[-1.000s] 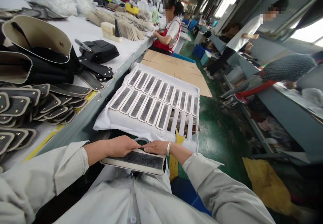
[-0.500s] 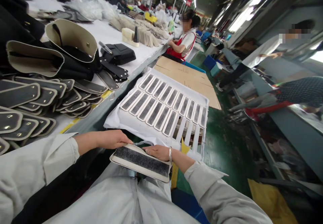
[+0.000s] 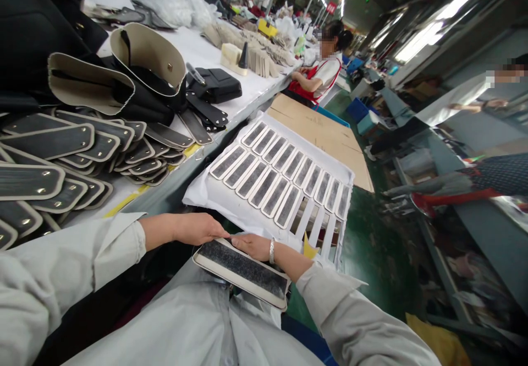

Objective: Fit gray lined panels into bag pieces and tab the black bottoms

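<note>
A long rectangular panel (image 3: 243, 272), cream-bordered with a dark speckled strip along its middle, is held tilted in front of my lap. My left hand (image 3: 202, 228) pinches its far edge near the left corner. Close beside it, my right hand (image 3: 251, 245) has its fingers closed on the same edge, the thumb side almost touching the left fingertips. The panel hides part of both hands' fingers. Beyond them, a white-covered board (image 3: 206, 192) carries rows of similar smaller dark pieces with cream borders (image 3: 260, 186).
Left, a worktable (image 3: 247, 93) bears a heap of dark straps with cream edges (image 3: 61, 140), open black bags (image 3: 148, 58) and a small black case (image 3: 218, 85). Behind the board lies cardboard (image 3: 317, 135). A seated co-worker (image 3: 319, 74) in a red apron is beyond; other people stand right.
My right hand has slid left along the panel's far edge until it nearly meets my left hand. The view has swung left, so the surroundings appear further right.
</note>
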The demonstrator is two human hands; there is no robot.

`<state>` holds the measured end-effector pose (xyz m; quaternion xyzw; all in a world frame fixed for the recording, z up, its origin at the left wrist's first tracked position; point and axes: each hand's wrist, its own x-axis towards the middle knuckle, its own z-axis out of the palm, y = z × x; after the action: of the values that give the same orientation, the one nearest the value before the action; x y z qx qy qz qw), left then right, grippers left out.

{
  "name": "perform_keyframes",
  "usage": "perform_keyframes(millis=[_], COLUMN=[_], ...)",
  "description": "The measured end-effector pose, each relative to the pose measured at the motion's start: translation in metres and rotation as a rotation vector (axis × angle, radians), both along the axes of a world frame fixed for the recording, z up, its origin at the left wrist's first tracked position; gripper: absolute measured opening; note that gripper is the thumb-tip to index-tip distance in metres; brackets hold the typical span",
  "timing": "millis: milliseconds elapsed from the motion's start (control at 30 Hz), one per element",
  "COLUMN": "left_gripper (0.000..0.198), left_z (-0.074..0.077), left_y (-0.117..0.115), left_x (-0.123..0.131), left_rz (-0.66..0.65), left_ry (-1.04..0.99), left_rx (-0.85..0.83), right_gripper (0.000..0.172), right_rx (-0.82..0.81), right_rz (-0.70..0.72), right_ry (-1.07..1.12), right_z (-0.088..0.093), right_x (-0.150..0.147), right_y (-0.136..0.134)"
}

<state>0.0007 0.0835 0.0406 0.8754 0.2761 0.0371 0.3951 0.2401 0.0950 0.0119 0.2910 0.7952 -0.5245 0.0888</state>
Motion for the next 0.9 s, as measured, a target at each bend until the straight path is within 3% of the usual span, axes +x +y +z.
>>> perform_keyframes(millis=[267, 367, 433, 567, 667, 800, 900], left_gripper=[0.039, 0.041, 0.042, 0.042, 0.039, 0.032, 0.027], left_z=[0.008, 0.01, 0.011, 0.011, 0.01, 0.007, 0.001], left_y=[-0.005, -0.01, -0.012, -0.014, -0.019, -0.047, -0.081], left_x=[-0.018, -0.014, -0.01, -0.006, 0.003, 0.047, 0.091], left_rz=[0.092, 0.1, 0.118, 0.184, 0.234, 0.227, 0.127], left_ry=[0.143, 0.21, 0.236, 0.28, 0.273, 0.058, -0.099], left_rx=[0.009, 0.042, 0.052, 0.072, 0.206, 0.472, 0.526], right_gripper=[0.048, 0.048, 0.047, 0.048, 0.045, 0.034, 0.031], right_rx=[0.016, 0.013, 0.014, -0.066, -0.037, 0.27, 0.633], right_rz=[0.005, -0.011, -0.018, -0.134, -0.241, -0.321, -0.547], right_ry=[0.05, 0.041, 0.049, -0.011, -0.065, -0.061, 0.024], right_z=[-0.007, -0.007, -0.006, 0.0, 0.011, 0.034, 0.045], right_x=[-0.044, -0.044, -0.024, 0.053, 0.099, 0.121, 0.125], right_y=[0.007, 0.008, 0.005, -0.01, -0.023, -0.044, -0.082])
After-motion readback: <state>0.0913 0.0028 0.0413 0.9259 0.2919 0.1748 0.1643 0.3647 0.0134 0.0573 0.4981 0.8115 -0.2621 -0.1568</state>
